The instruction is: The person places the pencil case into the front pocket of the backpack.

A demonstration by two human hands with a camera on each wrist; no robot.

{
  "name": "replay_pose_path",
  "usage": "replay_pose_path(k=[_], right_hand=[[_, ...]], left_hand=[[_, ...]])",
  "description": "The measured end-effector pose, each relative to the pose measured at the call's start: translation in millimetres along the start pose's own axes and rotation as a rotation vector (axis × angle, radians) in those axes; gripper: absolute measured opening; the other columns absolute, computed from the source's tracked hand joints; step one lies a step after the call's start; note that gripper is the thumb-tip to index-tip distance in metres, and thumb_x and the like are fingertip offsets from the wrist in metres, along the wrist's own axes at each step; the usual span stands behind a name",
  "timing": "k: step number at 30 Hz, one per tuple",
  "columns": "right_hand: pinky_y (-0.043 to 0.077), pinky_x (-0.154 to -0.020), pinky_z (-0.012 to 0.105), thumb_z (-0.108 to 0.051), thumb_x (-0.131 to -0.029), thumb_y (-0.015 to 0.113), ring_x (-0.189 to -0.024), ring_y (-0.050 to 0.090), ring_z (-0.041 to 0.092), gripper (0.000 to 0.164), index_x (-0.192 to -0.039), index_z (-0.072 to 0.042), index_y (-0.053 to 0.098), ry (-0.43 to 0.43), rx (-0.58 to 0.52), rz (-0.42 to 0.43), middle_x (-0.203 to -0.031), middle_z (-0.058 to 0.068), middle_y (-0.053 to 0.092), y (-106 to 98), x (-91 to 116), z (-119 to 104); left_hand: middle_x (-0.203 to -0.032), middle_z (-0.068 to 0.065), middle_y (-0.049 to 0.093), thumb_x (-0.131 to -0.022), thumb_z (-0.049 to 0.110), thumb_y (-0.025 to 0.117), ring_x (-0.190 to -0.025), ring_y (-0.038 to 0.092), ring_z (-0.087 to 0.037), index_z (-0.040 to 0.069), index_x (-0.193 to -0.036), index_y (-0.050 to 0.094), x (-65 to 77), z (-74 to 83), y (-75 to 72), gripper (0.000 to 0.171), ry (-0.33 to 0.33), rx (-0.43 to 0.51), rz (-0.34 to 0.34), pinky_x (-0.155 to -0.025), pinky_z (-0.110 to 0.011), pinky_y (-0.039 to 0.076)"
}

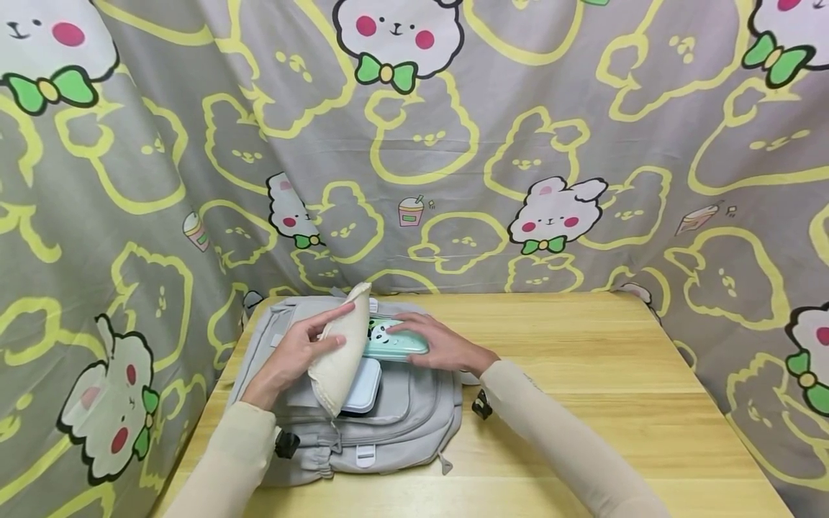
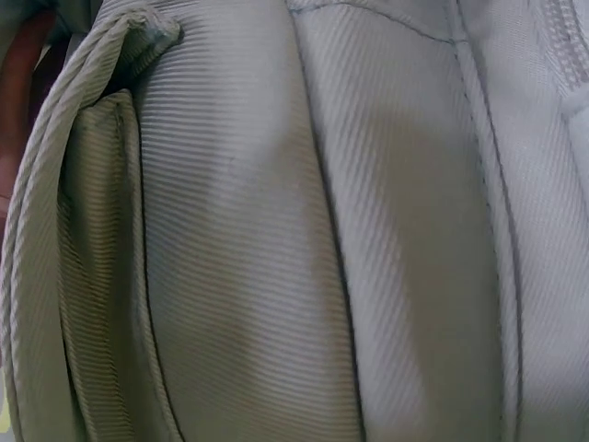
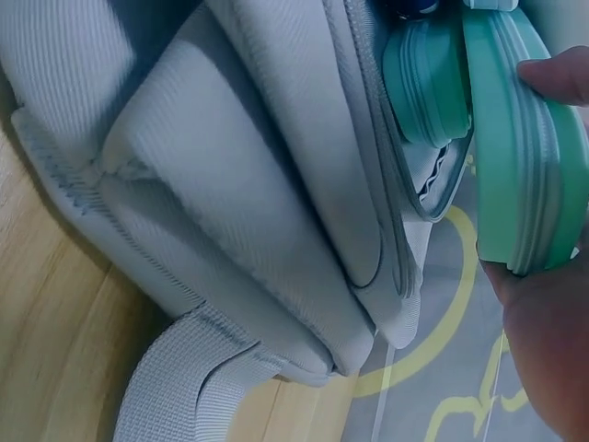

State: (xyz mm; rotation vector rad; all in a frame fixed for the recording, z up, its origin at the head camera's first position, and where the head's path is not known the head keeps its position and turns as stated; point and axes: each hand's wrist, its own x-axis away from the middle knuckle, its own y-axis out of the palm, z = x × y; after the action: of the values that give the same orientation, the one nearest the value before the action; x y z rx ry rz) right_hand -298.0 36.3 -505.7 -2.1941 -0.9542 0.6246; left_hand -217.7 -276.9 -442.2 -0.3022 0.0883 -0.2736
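Observation:
A grey backpack [image 1: 395,453] lies on the table. My left hand [image 1: 301,352] holds a cream cloth piece with a stitched edge [image 1: 346,352], upright over the bag; it may be a pouch or a flap. My right hand [image 1: 443,344] grips a mint-green zip pencil case with pandas [image 1: 398,344] at the bag's far side; the right wrist view shows this case [image 3: 502,138] with the thumb on its side. A light-blue box [image 1: 365,385] sits partly under the cream cloth. In the left wrist view only backpack fabric [image 2: 239,221] shows clearly.
Another green zipped item [image 3: 425,83] sits in the open pocket, beside the held case. A strap [image 3: 184,378] hangs over the wooden table [image 1: 583,403]. Patterned curtains [image 1: 447,151] enclose the back and sides.

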Motion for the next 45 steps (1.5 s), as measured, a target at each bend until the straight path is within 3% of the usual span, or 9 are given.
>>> replay_pose_path(k=[7,16,23,31,41,45], right_hand=[[0.025,-0.131,0.064,-0.023,-0.096,0.075,-0.164,0.029,0.035,0.062,-0.156,-0.022,0.06,-0.003,0.008,0.003,-0.174,0.008,0.039,1,2,4],[0.032,-0.128,0.063,-0.028,-0.095,0.077,-0.16,0.036,0.036,0.061,-0.154,-0.018,0.062,-0.006,0.008,0.071,-0.17,0.013,0.045,2,10,9],[0.033,-0.128,0.061,-0.029,-0.098,0.078,-0.16,0.039,0.034,0.058,-0.153,-0.019,0.062,0.035,0.044,0.114,-0.171,0.008,0.045,2,24,16],[0.036,-0.126,0.062,-0.027,-0.097,0.081,-0.157,0.044,0.034,0.054,-0.148,-0.02,0.066,0.049,0.003,0.188,-0.166,0.006,0.051,3,35,16],[0.056,-0.111,0.05,-0.024,-0.097,0.083,-0.148,0.054,0.033,0.049,-0.143,-0.019,0.07,0.03,-0.021,0.287,-0.16,0.008,0.055,9,40,19],[0.056,-0.111,0.049,-0.022,-0.097,0.083,-0.147,0.055,0.033,0.047,-0.142,-0.018,0.071,0.034,-0.042,0.3,-0.159,0.008,0.056,10,39,19]], left_hand=[[-0.176,-0.01,0.038,-0.106,0.011,0.07,-0.12,0.065,-0.003,0.018,-0.164,0.052,0.5,-0.7,-0.1,0.062,-0.023,0.009,0.034,-0.092,-0.024,0.059],[-0.177,-0.011,0.036,-0.106,0.013,0.071,-0.118,0.067,-0.008,0.02,-0.165,0.051,3.8,-2.9,-2.4,0.062,-0.044,0.03,0.049,-0.091,-0.026,0.06],[-0.177,-0.008,0.036,-0.106,0.016,0.072,-0.124,0.062,-0.011,0.023,-0.164,0.052,5.4,-3.2,-2.3,0.062,-0.064,0.016,0.07,-0.093,-0.026,0.059],[-0.176,-0.011,0.038,-0.107,0.015,0.07,-0.122,0.063,-0.012,0.022,-0.164,0.052,6.7,-3.7,-0.6,0.061,-0.063,0.018,0.079,-0.092,-0.026,0.059],[-0.176,-0.011,0.038,-0.107,0.015,0.07,-0.123,0.064,-0.01,0.022,-0.165,0.051,7.3,-5.2,-1.0,0.061,-0.051,0.034,0.073,-0.093,-0.026,0.059],[-0.176,-0.012,0.038,-0.107,0.015,0.07,-0.121,0.066,-0.012,0.022,-0.165,0.052,7.6,-5.6,-2.2,0.061,-0.049,0.035,0.069,-0.092,-0.027,0.06]])
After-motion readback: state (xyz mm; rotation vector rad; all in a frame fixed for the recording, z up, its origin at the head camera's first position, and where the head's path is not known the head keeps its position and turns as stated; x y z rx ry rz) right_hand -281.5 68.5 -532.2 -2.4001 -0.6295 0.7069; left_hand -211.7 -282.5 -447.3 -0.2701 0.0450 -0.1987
